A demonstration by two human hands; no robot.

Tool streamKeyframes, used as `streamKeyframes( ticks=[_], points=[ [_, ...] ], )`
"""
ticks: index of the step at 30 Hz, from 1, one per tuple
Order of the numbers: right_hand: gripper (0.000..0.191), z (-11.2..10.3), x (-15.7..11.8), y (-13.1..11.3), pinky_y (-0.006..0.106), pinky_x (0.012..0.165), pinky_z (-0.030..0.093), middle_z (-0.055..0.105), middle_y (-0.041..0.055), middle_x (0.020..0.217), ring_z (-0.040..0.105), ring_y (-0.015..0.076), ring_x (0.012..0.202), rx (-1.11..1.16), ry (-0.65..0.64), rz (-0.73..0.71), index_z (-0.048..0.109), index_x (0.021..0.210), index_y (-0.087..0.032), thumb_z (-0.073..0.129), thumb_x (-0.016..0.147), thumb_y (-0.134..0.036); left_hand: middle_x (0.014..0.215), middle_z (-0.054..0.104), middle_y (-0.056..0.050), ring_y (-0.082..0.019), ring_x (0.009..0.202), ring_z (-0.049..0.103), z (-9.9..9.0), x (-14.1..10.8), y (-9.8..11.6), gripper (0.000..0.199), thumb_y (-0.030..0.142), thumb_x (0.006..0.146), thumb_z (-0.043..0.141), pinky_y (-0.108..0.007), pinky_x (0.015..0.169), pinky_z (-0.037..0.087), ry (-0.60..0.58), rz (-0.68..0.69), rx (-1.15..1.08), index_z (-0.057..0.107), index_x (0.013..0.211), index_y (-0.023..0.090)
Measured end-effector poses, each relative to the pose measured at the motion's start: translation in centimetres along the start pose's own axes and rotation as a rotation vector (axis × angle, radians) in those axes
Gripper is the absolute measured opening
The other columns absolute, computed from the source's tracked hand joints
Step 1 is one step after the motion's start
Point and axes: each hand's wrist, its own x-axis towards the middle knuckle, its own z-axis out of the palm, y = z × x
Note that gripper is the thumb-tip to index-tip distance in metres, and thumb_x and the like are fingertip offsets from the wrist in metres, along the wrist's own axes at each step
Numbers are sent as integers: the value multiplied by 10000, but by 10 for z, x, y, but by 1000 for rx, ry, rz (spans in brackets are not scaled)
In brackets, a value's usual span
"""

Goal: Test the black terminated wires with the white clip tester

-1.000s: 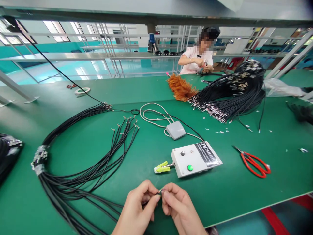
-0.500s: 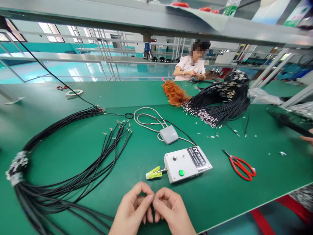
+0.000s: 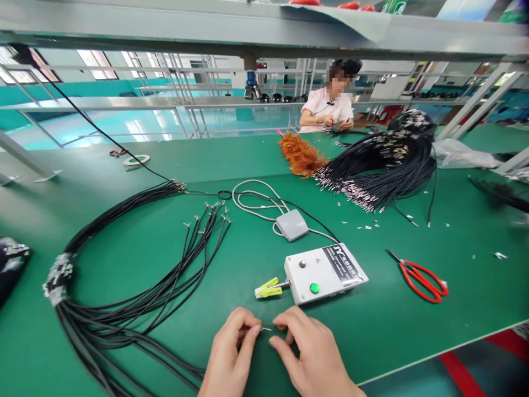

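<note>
My left hand [image 3: 235, 347] is closed in a pinch on a cable, and the cable's thin pale wire end [image 3: 266, 329] pokes out past the fingertips to the right. The rest of that cable is hidden by the hand. Just right of the wire end, my right hand [image 3: 308, 347] has thumb and forefinger apart, with nothing between them. Black cables [image 3: 136, 344] run from a taped bundle at the left toward my left wrist. Beyond my hands lies a white control box [image 3: 322, 275] with a green button and a yellow clip [image 3: 268, 288] on its shaft.
Red-handled scissors [image 3: 421, 281] lie to the right. Behind the box are a grey pedal [image 3: 291, 225] and its looped cord. Farther back are a large heap of black cables [image 3: 384, 165], an orange feather duster [image 3: 301, 154] and a tape roll [image 3: 136, 160]. A co-worker [image 3: 330, 107] sits opposite.
My hands have separated: the right one has let go and moved right with its fingers parted, baring the thin wire end at my left fingertips. The view has shifted slightly left.
</note>
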Motion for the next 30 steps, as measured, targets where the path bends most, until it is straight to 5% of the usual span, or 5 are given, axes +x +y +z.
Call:
streamKeyframes(
  ticks=[10,13,17,21,30],
  points=[
    [259,-27,22,-5,325,608,284,644,-9,734,527,156,656,-337,-106,-467,610,807,-204,430,992,-199,720,565,-30,-173,665,536,-15,1,11,242,305,915,505,-248,617,440,-145,59,-48,549,701,198],
    [60,-44,41,-6,324,691,323,686,-6,881,568,176,810,-357,-120,-424,626,933,-212,591,930,-261,704,550,-10,-158,636,522,-16,8,12,218,311,895,527,-235,590,432,-8,-36,-83,552,711,196],
    [247,-48,76,-9,350,776,343,697,31,1007,569,223,941,-562,-234,-307,636,999,-182,753,805,-280,619,474,42,-118,524,426,-18,21,12,216,352,849,580,-206,479,343,133,-128,-109,533,706,198],
    [62,-34,92,-5,366,722,323,692,42,807,570,230,846,-686,-308,-276,646,789,-172,695,825,-158,554,398,75,-105,475,371,-19,30,13,235,381,836,575,-203,452,290,142,-139,-95,508,700,202],
    [156,-32,94,-4,361,710,292,667,50,781,550,236,821,-703,-294,-283,622,782,-172,743,710,-106,588,489,48,-124,508,452,-10,42,7,207,338,812,553,-221,497,325,151,-121,-35,506,663,204]
  ],
)
